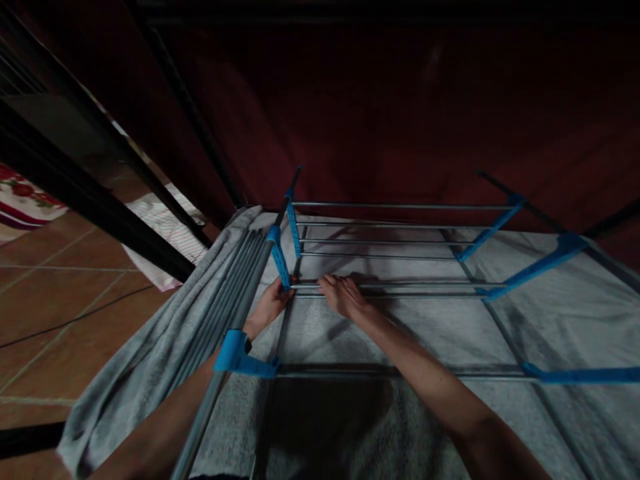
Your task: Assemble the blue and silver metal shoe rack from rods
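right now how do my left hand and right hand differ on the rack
The left hand meets the blue bracket at the end of the grey rods; the right hand lies further along them. The left looks curled, the right flatter, palm down. Both touch the same rods.

**Blue on grey**

The rods (400, 285) are grey metal, the brackets (280, 263) bright blue. The sheet (550, 307) beneath is plain pale grey. Floor tiles (55, 293) are terracotta. A white cloth (167, 233) carries thin stripes, perhaps pink; a towel (20, 193) shows red flowers.

Thin grey metal rod (410, 285), horizontal
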The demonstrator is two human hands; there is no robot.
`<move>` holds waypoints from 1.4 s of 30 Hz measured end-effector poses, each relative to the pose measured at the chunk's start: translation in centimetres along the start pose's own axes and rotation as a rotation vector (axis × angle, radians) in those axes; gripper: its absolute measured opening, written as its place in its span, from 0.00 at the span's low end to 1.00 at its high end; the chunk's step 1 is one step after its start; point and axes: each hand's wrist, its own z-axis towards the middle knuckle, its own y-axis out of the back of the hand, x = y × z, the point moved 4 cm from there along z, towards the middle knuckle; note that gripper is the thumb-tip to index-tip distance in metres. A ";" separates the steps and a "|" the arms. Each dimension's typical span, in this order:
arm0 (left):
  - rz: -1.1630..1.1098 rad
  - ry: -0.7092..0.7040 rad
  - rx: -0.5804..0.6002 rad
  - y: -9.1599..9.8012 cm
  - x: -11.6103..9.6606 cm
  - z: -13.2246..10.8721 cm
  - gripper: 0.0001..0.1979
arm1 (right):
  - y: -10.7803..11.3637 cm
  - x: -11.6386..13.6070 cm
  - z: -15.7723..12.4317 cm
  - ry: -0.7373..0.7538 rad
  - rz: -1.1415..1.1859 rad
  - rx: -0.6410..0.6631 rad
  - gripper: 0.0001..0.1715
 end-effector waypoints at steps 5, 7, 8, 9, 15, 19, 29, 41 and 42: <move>0.004 0.004 0.013 0.1 0.4 0.2 0.13 | 0.1 0.0 0.0 -0.008 -0.010 0.007 0.19; 0.000 -0.006 0.015 0.0 0.6 0.2 0.13 | 0.2 0.0 0.0 -0.002 -0.015 0.019 0.19; 0.000 -0.009 0.018 0.0 0.7 0.2 0.13 | 0.3 0.0 0.0 0.001 -0.019 0.023 0.19; 0.001 -0.010 0.020 0.0 0.8 0.2 0.13 | 0.3 0.0 0.0 0.002 -0.023 0.026 0.19; 0.023 0.015 0.016 0.0 0.7 0.1 0.13 | 0.5 -0.1 0.0 0.010 -0.033 0.023 0.20; -0.027 0.044 0.019 0.0 0.9 0.2 0.15 | 0.8 -0.1 -0.2 0.018 -0.045 0.022 0.21; 0.184 -0.067 -0.178 -0.7 -0.5 0.1 0.09 | 0.4 2.4 1.3 0.114 -0.062 -0.030 0.23; 0.085 -0.130 -0.294 -1.8 0.9 0.2 0.06 | 0.3 4.0 3.2 0.130 -0.009 -0.030 0.21; 0.070 -0.136 -0.300 -1.8 1.0 0.2 0.06 | 0.4 3.9 3.2 0.123 -0.008 -0.027 0.21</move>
